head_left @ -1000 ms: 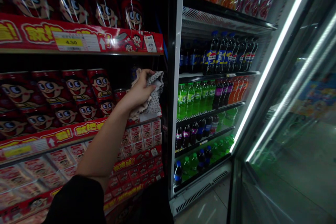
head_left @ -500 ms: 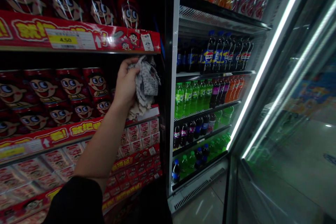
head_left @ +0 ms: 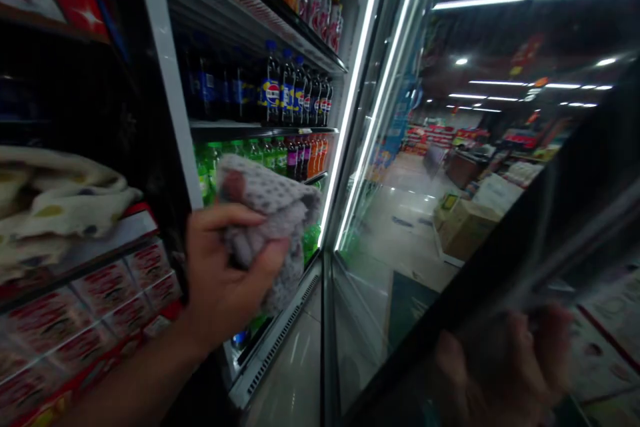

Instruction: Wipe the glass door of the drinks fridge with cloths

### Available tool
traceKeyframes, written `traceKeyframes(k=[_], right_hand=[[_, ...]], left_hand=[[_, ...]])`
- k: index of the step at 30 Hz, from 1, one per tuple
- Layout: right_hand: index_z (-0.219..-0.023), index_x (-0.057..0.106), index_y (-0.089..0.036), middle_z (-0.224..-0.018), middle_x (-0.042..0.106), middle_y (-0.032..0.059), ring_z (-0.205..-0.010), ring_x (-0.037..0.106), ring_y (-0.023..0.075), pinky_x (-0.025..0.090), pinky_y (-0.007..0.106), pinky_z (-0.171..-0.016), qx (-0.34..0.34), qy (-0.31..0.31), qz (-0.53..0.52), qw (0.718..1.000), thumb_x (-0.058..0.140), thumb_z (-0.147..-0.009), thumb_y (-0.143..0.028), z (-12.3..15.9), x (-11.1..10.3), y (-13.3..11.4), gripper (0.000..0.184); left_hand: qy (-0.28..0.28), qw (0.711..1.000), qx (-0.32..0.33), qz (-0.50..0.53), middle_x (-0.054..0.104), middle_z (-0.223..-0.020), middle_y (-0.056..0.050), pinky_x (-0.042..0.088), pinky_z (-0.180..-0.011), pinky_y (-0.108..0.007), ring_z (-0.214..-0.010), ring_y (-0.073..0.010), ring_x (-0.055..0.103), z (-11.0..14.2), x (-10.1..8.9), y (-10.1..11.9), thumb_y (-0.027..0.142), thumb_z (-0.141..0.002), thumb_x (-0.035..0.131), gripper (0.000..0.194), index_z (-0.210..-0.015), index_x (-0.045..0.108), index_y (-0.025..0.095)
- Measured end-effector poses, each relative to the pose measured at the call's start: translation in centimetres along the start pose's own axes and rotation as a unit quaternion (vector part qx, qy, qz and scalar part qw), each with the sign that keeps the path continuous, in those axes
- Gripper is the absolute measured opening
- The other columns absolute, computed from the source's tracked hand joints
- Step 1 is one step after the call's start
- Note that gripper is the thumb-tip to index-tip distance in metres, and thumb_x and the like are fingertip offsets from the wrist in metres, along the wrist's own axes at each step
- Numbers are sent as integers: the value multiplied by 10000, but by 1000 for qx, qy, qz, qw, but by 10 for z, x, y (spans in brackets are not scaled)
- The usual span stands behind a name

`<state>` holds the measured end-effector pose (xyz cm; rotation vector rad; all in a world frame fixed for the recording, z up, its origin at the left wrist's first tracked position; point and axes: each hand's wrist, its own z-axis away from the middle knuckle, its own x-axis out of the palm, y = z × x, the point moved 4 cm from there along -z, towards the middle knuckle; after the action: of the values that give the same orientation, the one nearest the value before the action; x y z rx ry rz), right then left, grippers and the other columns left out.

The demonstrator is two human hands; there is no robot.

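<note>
Holding a pale grey, dark-spotted cloth (head_left: 270, 187) with our left hand (head_left: 225, 280), we have the thumb and forefinger closed on its near edge, while the other fingers are partly hidden beneath. The cloth is soft and crumpled, folded over on itself, with a reddish-brown patch near its upper left corner and a fluffier, plainer fold below the thumb. It hangs in front of the lower shelves of an open, white-framed drinks cooler (head_left: 167, 73), covering some of the green soda bottles (head_left: 253, 148); we cannot tell whether it touches them. Our right hand (head_left: 505, 367) is at the black-framed glass door (head_left: 465, 307), its fingers bent and blurred, and we cannot tell how firmly they grip it, if at all. To our left, a cream cloth with mustard and dark spots (head_left: 65, 193) lies rumpled on a red-edged shelf, above rows of small red-and-white cartons (head_left: 90, 307). Inside the cooler, dark cola bottles with blue caps (head_left: 283, 87) stand upright above the green ones, and a bright white light strip (head_left: 357, 93) runs along the right side. Below is a glossy pale tiled floor (head_left: 290, 367). Through the glass we see a dark green mat (head_left: 410, 310), a brown cardboard box (head_left: 470, 230) and a dim shop under long ceiling lights (head_left: 483, 1).
</note>
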<state>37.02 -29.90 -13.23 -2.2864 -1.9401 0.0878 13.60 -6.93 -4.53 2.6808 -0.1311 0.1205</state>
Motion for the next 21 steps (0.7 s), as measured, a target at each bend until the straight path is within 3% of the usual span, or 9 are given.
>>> traceKeyframes(k=[2, 5, 7, 9, 13, 21], right_hand=[[-1671, 481, -377, -1766, 399, 16, -1631, 390, 401, 312, 701, -1374, -56, -4, 30, 998, 783, -936, -326, -1, -2, -4, 796], [-1699, 440, -286, -1781, 365, 92, -1631, 392, 412, 323, 751, -1334, -77, -16, 34, 996, 735, -982, -260, -5, 0, -12, 776], [-1705, 426, -256, -1781, 362, 108, -1636, 384, 402, 317, 749, -1331, -81, -18, 35, 996, 716, -999, -249, -7, 1, -16, 764], [-1708, 416, -240, -1786, 353, 109, -1645, 372, 382, 335, 711, -1336, -85, -22, 35, 996, 708, -1003, -249, -10, 0, -17, 763], [-1703, 423, -220, -1790, 346, 99, -1654, 367, 335, 357, 610, -1355, -106, -23, 21, 994, 722, -998, -247, -13, -3, -15, 766], [-1698, 435, -226, -1798, 326, 57, -1666, 344, 332, 330, 624, -1369, -99, -35, -20, 994, 754, -980, -261, -12, -7, -9, 787]], left_hand=[[-85, 992, -26, 85, 655, -1219, 9, 629, -1062, -474, -1160, -240, 674, 13, 45, -12, 220, -899, 764, 423, -1250, 650, 425], [-154, 966, -87, 187, 625, -1448, -29, 524, -1259, -489, -1419, -250, 603, 26, 101, -21, 90, -882, 637, 544, -1352, 580, 358], [-171, 953, -117, 222, 605, -1515, -49, 451, -1327, -498, -1483, -252, 564, 34, 124, -21, 47, -850, 574, 598, -1381, 557, 322], [-184, 941, -147, 245, 601, -1534, -55, 464, -1311, -473, -1473, -242, 576, 43, 135, -18, 31, -827, 537, 631, -1395, 546, 305], [-189, 929, -196, 252, 645, -1472, -50, 539, -1211, -408, -1380, -217, 638, 68, 133, -15, 17, -791, 518, 638, -1365, 574, 291], [-144, 939, -260, 172, 666, -1391, -32, 479, -1245, -475, -1346, -232, 644, 117, 91, -29, 50, -757, 546, 603, -1292, 620, 319]])
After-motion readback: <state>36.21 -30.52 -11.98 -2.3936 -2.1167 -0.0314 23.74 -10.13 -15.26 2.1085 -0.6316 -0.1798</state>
